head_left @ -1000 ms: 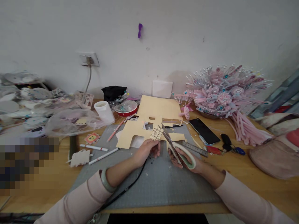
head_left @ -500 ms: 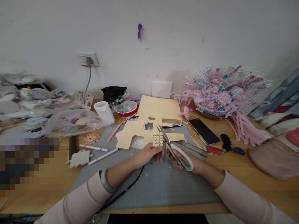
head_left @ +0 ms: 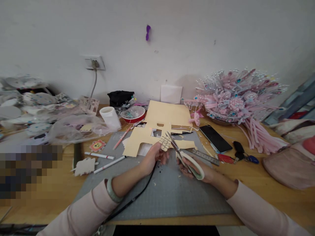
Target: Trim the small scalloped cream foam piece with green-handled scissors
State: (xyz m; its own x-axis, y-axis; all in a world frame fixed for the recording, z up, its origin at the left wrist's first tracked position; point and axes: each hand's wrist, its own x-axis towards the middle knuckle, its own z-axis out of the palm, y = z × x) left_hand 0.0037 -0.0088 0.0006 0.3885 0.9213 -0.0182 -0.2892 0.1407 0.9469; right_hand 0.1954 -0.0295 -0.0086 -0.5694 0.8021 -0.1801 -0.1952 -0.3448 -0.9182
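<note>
Over the head feed I'm seeing the left hand [head_left: 153,159] pinching the patterned card [head_left: 165,143] at its two o'clock, the right hand [head_left: 207,172] gripping the scissors [head_left: 178,151]; if the card is twisting, the scissors could be crossing its outlines or nicking the left hand.
</note>
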